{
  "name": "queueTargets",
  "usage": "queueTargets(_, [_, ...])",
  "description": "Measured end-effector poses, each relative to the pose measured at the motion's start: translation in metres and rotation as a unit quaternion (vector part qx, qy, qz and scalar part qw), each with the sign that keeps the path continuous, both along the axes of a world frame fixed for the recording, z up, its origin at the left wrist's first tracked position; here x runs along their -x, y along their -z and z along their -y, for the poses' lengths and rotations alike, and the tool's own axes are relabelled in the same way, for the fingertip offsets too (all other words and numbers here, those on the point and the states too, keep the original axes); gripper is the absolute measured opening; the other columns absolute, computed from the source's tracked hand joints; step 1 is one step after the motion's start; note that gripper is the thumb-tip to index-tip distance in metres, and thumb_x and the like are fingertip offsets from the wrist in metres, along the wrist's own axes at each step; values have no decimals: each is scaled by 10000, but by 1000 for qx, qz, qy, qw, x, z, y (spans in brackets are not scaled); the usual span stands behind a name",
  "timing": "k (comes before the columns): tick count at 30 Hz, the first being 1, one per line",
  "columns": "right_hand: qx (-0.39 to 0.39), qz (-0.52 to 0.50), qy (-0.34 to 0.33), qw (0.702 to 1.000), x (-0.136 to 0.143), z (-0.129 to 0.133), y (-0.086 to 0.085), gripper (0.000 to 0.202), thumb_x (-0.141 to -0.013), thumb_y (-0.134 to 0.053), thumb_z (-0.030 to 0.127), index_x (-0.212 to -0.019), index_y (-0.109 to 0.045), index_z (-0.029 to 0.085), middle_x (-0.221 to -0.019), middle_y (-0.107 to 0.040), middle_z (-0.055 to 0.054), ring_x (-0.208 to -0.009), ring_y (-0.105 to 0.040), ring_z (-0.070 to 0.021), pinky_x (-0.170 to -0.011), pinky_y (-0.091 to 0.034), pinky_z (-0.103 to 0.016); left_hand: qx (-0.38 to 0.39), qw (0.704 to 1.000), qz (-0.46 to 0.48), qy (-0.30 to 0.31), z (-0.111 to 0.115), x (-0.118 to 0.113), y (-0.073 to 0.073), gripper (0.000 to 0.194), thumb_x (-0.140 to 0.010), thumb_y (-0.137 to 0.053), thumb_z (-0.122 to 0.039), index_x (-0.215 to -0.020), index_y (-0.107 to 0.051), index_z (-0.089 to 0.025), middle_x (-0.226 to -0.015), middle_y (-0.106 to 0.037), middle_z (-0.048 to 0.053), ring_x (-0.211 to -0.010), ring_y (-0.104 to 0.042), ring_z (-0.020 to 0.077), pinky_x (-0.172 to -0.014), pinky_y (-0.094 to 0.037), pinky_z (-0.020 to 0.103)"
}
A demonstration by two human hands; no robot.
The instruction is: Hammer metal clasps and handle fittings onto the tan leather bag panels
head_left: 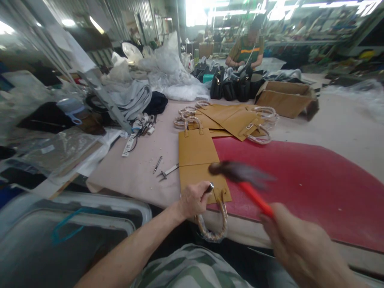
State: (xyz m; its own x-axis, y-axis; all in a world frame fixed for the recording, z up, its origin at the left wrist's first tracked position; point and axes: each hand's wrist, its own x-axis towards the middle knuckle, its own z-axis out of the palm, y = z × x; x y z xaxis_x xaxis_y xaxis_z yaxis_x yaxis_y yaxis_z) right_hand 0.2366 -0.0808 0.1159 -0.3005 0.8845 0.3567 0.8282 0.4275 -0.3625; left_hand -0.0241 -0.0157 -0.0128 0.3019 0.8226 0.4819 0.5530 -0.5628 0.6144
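Observation:
A tan bag panel (199,148) with a plastic-wrapped handle at each end lies in front of me. Its near handle (212,236) hangs over the table edge. My left hand (195,199) is closed round a short metal punch (211,187), held upright on the panel close to the near handle's base. In my right hand (295,236) is a claw hammer (232,171) with a red handle, gripped at its lower end. The hammer's head is blurred and appears above the panel, a little beyond the punch and apart from it.
More tan panels with wrapped handles (231,118) are stacked behind. A red mat (288,176) lies to the right. Calipers (168,172) and a small pen-like tool (157,164) lie left. A cardboard box (285,98), black bags (229,88) and a co-worker (247,50) are farther back.

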Motion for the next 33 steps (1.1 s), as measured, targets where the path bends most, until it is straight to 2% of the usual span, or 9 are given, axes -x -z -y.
queueTargets(3, [-45,34,-77,995,8,-6,-6,231,-991,-486,367,-783,-482,267,-483,-499,46,-336,-391,-122,-419,-184,-302,10,1000,-2,-5,0,0,1,252,-831,-530,-118,-1060,-597,-198,-766,-664,25,-681,-671,190,-635,-518,274])
queueTargets(7, [-99,-22,-19,995,15,-6,-15,240,-1026,-430,364,-803,-431,273,-480,-443,65,-328,-373,-118,-410,-227,-281,1,1000,-4,-7,0,0,2,191,-841,-543,-136,-1015,-597,-196,-814,-679,39,-726,-684,195,-676,-537,284])
queueTargets(11, [-14,45,-72,996,13,-6,-7,333,-1026,-398,458,-765,-473,266,-466,-491,44,-322,-384,-130,-420,-170,-318,5,1000,5,-3,0,0,1,207,-838,-536,-125,-1025,-603,-185,-785,-675,41,-695,-679,199,-642,-527,285])
queueTargets(13, [41,26,-47,998,7,-11,-2,362,-1006,-411,515,-761,-493,262,-485,-505,38,-355,-412,-134,-432,-203,-306,5,1000,2,-4,0,1,0,186,-840,-541,-129,-1007,-598,-188,-779,-667,38,-686,-672,195,-634,-518,282])
queueTargets(20, [236,-76,112,962,-37,-49,48,424,-938,-348,570,-648,-421,270,-501,-459,18,-424,-460,-161,-445,-342,-285,0,1000,-5,4,-1,1,-4,86,-868,-548,-164,-937,-575,-207,-769,-638,21,-690,-647,174,-647,-513,271])
queueTargets(24, [120,98,164,974,-47,-62,74,285,-933,-402,415,-755,-523,229,-683,-599,-80,-576,-562,-220,-525,-376,-319,14,1000,-14,7,-2,3,-11,32,-919,-557,-221,-919,-582,-201,-768,-645,20,-692,-649,169,-659,-518,266])
queueTargets(28, [-30,93,59,994,-4,-60,83,332,-979,-450,386,-1138,-619,149,-1231,-632,-208,-1088,-609,-330,-857,-497,-450,23,999,-30,13,-2,4,-11,37,-928,-563,-206,-907,-591,-194,-811,-672,41,-738,-671,176,-687,-528,268])
queueTargets(31, [9,19,-55,998,44,-56,97,421,-969,-516,412,-1297,-581,155,-1366,-587,-184,-1269,-532,-326,-1052,-443,-487,42,999,-17,9,-2,2,-8,35,-914,-575,-197,-911,-608,-186,-847,-697,62,-775,-695,197,-720,-550,292])
queueTargets(33, [35,31,-70,996,66,-52,109,515,-927,-583,407,-1369,-553,144,-1447,-539,-180,-1372,-438,-364,-1135,-359,-547,86,996,33,-19,-3,0,-8,43,-905,-579,-197,-892,-618,-184,-834,-705,57,-769,-704,195,-733,-567,300])
